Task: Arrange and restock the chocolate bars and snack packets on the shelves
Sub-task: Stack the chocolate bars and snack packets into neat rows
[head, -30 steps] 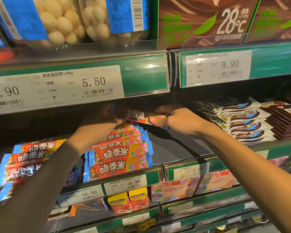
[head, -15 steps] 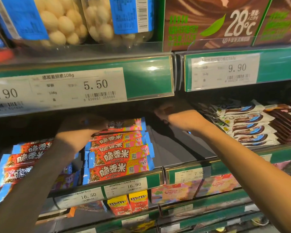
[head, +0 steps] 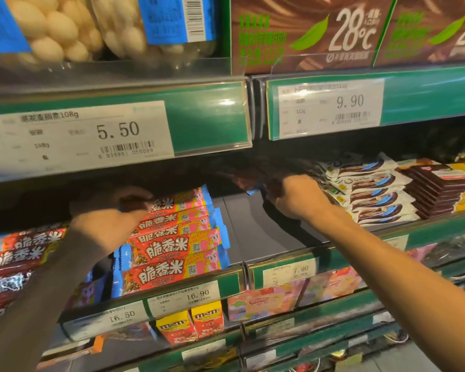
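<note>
A stack of red and pink chocolate bars [head: 172, 248] lies on the middle shelf, left of centre. My left hand [head: 110, 218] sits at the left end of the top bar [head: 180, 201], fingers curled over it. My right hand [head: 295, 197] is deep under the upper shelf. It grips a dark, shadowed packet with a blue end [head: 253, 190]; its print is too dark to read. Bare grey shelf floor [head: 253, 232] lies between the two hands. White and brown chocolate bars [head: 373, 194] are stacked just right of my right hand.
Darker red bars [head: 19, 253] lie at the far left. Dark brown bars [head: 438, 191] sit at the far right. Green price rails [head: 207, 122] run close overhead. Yellow and red candy boxes [head: 191, 326] and pink packets [head: 266, 302] fill the shelf below.
The bar both hands held now lies on top of the stack under my left hand. My right hand let go, reached to the shelf's back and now holds a dark packet.
</note>
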{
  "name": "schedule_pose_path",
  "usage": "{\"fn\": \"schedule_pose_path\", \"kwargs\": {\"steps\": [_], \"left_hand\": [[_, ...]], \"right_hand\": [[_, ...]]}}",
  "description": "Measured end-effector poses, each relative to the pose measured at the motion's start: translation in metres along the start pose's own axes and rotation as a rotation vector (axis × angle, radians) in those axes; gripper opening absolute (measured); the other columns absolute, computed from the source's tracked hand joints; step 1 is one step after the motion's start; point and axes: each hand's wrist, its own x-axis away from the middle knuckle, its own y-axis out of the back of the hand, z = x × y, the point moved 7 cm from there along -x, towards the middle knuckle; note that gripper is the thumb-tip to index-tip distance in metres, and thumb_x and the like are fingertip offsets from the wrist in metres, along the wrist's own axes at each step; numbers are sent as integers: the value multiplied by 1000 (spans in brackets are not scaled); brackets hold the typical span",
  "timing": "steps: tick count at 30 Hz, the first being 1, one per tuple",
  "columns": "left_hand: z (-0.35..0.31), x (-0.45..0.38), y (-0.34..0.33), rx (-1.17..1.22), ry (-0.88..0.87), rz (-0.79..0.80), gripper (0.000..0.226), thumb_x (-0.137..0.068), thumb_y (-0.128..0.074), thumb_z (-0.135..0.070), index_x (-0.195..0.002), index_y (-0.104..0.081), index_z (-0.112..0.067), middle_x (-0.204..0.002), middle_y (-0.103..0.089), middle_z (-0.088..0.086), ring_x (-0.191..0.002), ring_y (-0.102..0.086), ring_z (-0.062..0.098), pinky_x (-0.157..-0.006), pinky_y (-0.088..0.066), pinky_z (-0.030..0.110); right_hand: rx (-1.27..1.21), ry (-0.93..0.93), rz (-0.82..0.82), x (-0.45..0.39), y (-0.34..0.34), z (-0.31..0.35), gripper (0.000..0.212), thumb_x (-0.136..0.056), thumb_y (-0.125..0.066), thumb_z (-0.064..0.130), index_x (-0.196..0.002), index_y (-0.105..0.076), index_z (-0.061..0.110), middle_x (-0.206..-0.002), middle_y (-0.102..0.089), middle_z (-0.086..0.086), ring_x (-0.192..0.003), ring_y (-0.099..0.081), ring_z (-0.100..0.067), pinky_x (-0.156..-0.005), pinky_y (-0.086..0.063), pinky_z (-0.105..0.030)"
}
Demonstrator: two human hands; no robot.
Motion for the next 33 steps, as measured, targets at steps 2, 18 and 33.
{"fn": "schedule_pose_path", "kwargs": {"steps": [2, 18, 33], "left_hand": [[2, -1, -1, -18, 10, 4, 21, -86, -73, -16, -93, -69, -35, -96, -67, -3, -86, -59, 13, -85, -43, 26], [-66, 7, -15, 102, -207, -69, 12, -89, -68, -24, -99, -69, -31, -92, -68, -13, -84, -60, -8, -78, -44, 8], [-48, 18, -51, 611, 426, 386, 32, -82, -73, -44, -77, -78, -12, -63, -65, -4, -72, -59, 14, -65, -44, 27]], "right_hand": [[-33, -37, 29, -1, 0, -4, 41, -88, -63, 37, -112, -65, 4, -113, -66, -21, -100, -62, -41, -79, -50, -36], [-537, -9, 6, 37, 21, -20, 21, -93, -59, 32, -108, -52, 18, -97, -68, -7, -85, -66, -26, -79, -56, -51], [-1000, 294, 163, 68, 18, 42, 16, -91, -71, 21, -105, -66, 19, -90, -69, -1, -77, -64, -13, -64, -51, -27]]}}
